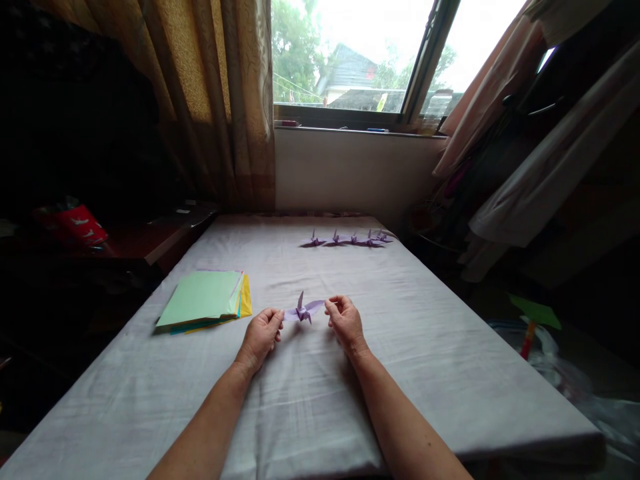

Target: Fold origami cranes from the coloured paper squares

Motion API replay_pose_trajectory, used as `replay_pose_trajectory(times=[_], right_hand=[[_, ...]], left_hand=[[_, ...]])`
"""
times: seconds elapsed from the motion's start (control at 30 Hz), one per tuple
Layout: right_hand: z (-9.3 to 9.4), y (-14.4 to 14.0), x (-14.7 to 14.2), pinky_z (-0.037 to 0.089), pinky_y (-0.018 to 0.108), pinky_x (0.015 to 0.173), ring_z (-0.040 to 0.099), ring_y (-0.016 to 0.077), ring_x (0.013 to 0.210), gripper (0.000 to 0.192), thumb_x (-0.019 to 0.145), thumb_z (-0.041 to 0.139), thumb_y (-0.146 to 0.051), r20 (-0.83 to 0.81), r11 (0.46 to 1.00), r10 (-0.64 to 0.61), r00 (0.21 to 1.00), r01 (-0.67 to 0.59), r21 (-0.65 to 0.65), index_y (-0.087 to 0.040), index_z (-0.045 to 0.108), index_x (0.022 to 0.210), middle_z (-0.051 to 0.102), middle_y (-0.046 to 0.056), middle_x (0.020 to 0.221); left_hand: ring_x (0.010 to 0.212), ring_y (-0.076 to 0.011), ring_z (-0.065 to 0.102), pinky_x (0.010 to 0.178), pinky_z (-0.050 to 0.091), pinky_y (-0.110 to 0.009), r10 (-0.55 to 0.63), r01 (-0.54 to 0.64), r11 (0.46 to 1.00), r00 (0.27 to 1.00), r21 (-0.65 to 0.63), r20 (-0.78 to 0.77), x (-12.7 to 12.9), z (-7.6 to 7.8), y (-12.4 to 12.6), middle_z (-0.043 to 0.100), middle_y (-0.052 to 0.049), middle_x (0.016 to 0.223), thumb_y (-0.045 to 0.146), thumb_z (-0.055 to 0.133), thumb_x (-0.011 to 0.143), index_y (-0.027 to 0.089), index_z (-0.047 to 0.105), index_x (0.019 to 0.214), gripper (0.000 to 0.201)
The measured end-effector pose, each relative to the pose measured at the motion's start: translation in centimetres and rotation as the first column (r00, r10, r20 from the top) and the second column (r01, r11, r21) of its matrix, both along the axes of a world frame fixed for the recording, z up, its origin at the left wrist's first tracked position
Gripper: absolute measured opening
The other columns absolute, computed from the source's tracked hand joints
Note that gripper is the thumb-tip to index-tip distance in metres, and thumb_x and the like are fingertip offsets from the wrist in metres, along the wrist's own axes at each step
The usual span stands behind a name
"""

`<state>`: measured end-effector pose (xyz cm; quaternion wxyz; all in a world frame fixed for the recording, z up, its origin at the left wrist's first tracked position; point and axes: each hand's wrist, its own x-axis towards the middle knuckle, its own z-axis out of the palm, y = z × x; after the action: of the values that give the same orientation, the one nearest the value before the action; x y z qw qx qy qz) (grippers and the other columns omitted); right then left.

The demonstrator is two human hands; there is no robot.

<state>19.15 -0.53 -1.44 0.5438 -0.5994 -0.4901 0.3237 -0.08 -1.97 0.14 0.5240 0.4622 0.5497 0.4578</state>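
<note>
A small purple paper crane hangs just above the grey-white cloth of the table. My left hand pinches its left wing tip. My right hand pinches its right wing tip, so the wings are stretched out between both hands. The crane's pointed neck or tail stands upright in the middle.
A row of several finished purple cranes sits at the far edge of the table. A stack of coloured paper sheets, green on top, lies to the left. Curtains and a window stand behind; hanging clothes crowd the right side.
</note>
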Motion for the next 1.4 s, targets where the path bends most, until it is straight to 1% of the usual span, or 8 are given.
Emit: replay_pose_trajectory(times=[0.1,0.23,0.5,0.77,1.07,1.13,1.23,1.4], right_hand=[[0.4,-0.5,-0.1,0.041,0.023,0.049,0.055,0.0142,0.052,0.033,0.075,0.053,-0.056,0.080,0.999,0.021,0.997,-0.023,0.025,-0.023,0.055,0.071,0.060,-0.001,0.058],[1.2,-1.5,-0.7,0.039,0.024,0.056,0.050,0.0130,0.052,0.033,0.077,0.053,-0.052,0.194,0.992,0.102,0.976,-0.114,0.050,-0.023,0.056,0.062,0.057,-0.002,0.055],[1.1,-2.2,-1.6,0.040,0.024,0.059,0.053,0.0127,0.053,0.026,0.079,0.057,-0.045,0.377,0.974,0.176,0.909,-0.216,0.067,-0.023,0.065,0.067,0.065,-0.001,0.063],[0.2,-1.7,-2.1,0.040,0.024,0.058,0.054,0.0139,0.054,0.025,0.081,0.053,-0.041,0.457,0.978,0.099,0.884,-0.171,0.117,-0.024,0.065,0.066,0.066,0.000,0.062],[1.3,-1.2,-1.0,0.040,0.024,0.060,0.057,0.0147,0.057,0.026,0.085,0.051,-0.040,0.532,0.979,-0.009,0.847,-0.102,0.179,-0.024,0.066,0.070,0.068,0.001,0.068],[1.9,-0.5,-0.3,0.039,0.024,0.061,0.057,0.0148,0.058,0.025,0.086,0.051,-0.039,0.600,0.977,-0.050,0.798,-0.085,0.195,-0.025,0.066,0.071,0.068,0.001,0.069],[2.9,1.1,1.2,0.039,0.023,0.062,0.059,0.0144,0.060,0.024,0.088,0.052,-0.037,0.726,0.975,-0.111,0.678,-0.066,0.211,-0.025,0.066,0.074,0.069,0.000,0.070],[3.5,4.9,5.2,0.036,0.023,0.062,0.061,0.0151,0.064,0.021,0.088,0.054,-0.034,0.775,0.979,-0.168,0.610,0.010,0.205,-0.024,0.068,0.075,0.071,0.002,0.075]], left_hand=[[0.039,-0.0051,0.042,0.029,0.022,-0.014,0.012,-0.012,1.000,1.000,0.004,0.012,0.0,-0.1,0.0,0.048,0.007,0.060,0.060,0.065,0.061,0.019,0.051,0.069,0.044],[0.039,-0.0050,0.042,0.029,0.022,-0.014,0.023,-0.023,1.000,0.999,0.009,0.029,-0.2,0.0,-0.1,0.049,0.006,0.061,0.062,0.066,0.060,0.018,0.051,0.070,0.047],[0.039,-0.0049,0.042,0.029,0.024,-0.013,0.009,-0.010,1.000,0.999,0.012,0.044,-0.2,0.2,-0.2,0.048,0.007,0.059,0.061,0.067,0.061,0.018,0.052,0.070,0.047],[0.040,-0.0050,0.044,0.029,0.023,-0.014,-0.005,0.005,1.000,0.998,0.003,0.061,-0.2,0.2,-0.2,0.050,0.006,0.062,0.063,0.068,0.060,0.018,0.052,0.070,0.048],[0.042,-0.0059,0.047,0.031,0.024,-0.014,0.034,-0.031,0.999,0.991,-0.024,0.131,-0.7,0.6,0.0,0.051,0.004,0.065,0.069,0.061,0.066,0.017,0.056,0.078,0.054],[0.044,-0.0059,0.048,0.032,0.026,-0.014,0.053,-0.048,0.998,0.989,-0.038,0.141,-0.9,0.6,0.2,0.052,0.003,0.067,0.068,0.061,0.067,0.017,0.055,0.080,0.053],[0.047,-0.0056,0.050,0.036,0.030,-0.014,0.067,-0.060,0.997,0.989,-0.057,0.134,-1.1,0.8,0.7,0.053,0.002,0.070,0.063,0.062,0.068,0.017,0.056,0.084,0.050],[0.050,-0.0076,0.054,0.038,0.036,-0.015,0.017,-0.016,1.000,0.998,-0.019,0.061,-1.0,1.6,2.5,0.057,0.001,0.072,0.059,0.064,0.066,0.017,0.060,0.084,0.046]])
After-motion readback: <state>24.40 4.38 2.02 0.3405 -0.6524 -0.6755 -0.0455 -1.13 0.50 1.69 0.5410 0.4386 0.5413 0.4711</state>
